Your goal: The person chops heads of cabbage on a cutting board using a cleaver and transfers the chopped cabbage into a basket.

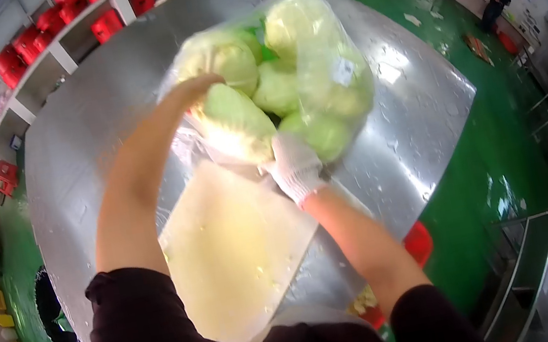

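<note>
White-gloved, our right hand [297, 165] grasps the near end of one pale cabbage [236, 123]; our left hand [200, 86] curves over its far end, and we cannot tell whether it grips. We record this cabbage at the mouth of a clear bag [349, 88] of further heads [276, 88]. Nearer us, a pale board [228, 241] lies on the steel desk [416, 102].

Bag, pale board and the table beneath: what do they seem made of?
Bag: apparently thin, glossy clear plastic; cabbages show through.
Pale board: matte, perhaps plastic or wood; too blurred to settle.
Table: probably stainless steel, smooth, judging by grey sheen and bright reflections.
</note>
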`<state>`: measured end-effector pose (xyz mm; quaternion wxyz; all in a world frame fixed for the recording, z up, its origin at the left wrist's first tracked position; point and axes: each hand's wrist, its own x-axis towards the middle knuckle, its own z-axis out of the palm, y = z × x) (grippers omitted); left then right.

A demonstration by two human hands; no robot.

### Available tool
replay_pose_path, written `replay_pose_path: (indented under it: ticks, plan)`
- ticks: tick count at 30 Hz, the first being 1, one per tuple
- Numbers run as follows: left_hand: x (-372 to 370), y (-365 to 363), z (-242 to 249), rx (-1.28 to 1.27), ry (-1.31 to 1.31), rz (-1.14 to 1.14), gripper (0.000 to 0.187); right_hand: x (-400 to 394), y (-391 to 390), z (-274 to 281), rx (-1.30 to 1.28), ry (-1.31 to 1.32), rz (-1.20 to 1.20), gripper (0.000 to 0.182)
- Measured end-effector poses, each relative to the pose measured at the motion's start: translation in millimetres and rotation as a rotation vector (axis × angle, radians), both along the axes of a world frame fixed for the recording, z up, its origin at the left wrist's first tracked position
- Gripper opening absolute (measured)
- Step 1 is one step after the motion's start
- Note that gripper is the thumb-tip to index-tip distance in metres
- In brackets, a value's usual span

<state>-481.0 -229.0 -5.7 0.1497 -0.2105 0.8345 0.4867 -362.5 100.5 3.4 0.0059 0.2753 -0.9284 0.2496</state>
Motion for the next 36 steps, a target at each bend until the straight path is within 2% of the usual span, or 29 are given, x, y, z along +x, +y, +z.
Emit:
replay_pose_path:
  ticks: [2, 4, 5, 8, 10, 11, 12, 13, 14, 15, 16, 17, 18, 20, 23, 26, 29, 33, 35, 36]
  plan:
    - [21, 12, 20, -0.248, 0.292, -0.264, 0.051, 2, -1, -13, -0.061, 0.028, -0.035, 0.049]
    - [31, 21, 23, -0.530, 0.509, -0.430, 0.048, 9, -5, -18, -0.084, 0.056, -0.054, 0.049]
    - [39, 43, 40, -0.117, 0.295, -0.043, 0.053, 8, -5, -19, -0.090, 0.065, -0.069, 0.049]
    - [35, 39, 35, -0.177, 0.277, 0.033, 0.061, 3, 3, -22, -0.108, 0.063, -0.027, 0.050]
    - [25, 24, 15, 0.245, 0.297, 0.383, 0.067, -8, 10, -2, -0.142, -0.111, -0.022, 0.053]
    - [42, 48, 23, 0.291, 0.522, 0.494, 0.067, -12, 13, 15, -0.172, -0.231, -0.044, 0.054]
    - [33, 18, -4, 0.033, 0.423, 0.474, 0.067, -14, 16, 31, -0.200, -0.354, -0.085, 0.055]
    - [49, 27, 2, 0.228, 0.435, 0.508, 0.068, -14, 14, 49, -0.237, -0.413, -0.145, 0.055]
    - [41, 0, -33, 0.516, 0.449, 0.552, 0.068, -17, 6, 59, -0.276, -0.470, -0.199, 0.056]
    - [52, -9, -49, 0.716, 0.564, 0.645, 0.060, -32, -6, 51, -0.305, -0.449, -0.231, 0.052]
    - [63, -9, -59, 0.668, 0.582, 0.838, 0.055, -48, -19, 35, -0.337, -0.431, -0.250, 0.048]
    - [71, 10, -63, 0.466, 0.626, 0.742, 0.055, -58, -29, 25, -0.370, -0.411, -0.266, 0.044]
    - [80, 34, -61, 0.258, 0.668, 0.665, 0.055, -60, -2, 37, -0.352, -0.359, -0.267, 0.040]
    - [77, 30, -79, 0.293, 0.697, 0.559, 0.057, -69, -5, 30, -0.290, -0.257, -0.243, 0.034]
    - [90, 48, -38, 0.448, 0.451, 0.536, 0.061, -75, -5, 18, -0.428, -0.163, -0.142, 0.029]
    - [86, 46, -41, 0.468, 0.386, 0.623, 0.063, -68, -10, 9, -0.678, -0.177, -0.074, 0.025]
    - [94, 92, 9, 0.676, 0.429, 0.666, 0.064, -53, -12, 0, -0.794, -0.119, -0.085, 0.023]
    - [96, 120, 16, 0.624, 0.566, 0.629, 0.060, -42, -7, -17, -0.913, -0.106, -0.088, 0.021]
    - [117, 137, 23, 0.585, 0.689, 0.465, 0.060, -22, -2, -18, -0.990, -0.118, -0.131, 0.023]
    - [133, 147, 28, 0.571, 0.735, 0.393, 0.060, -8, 0, -29, -0.931, -0.037, -0.156, 0.025]
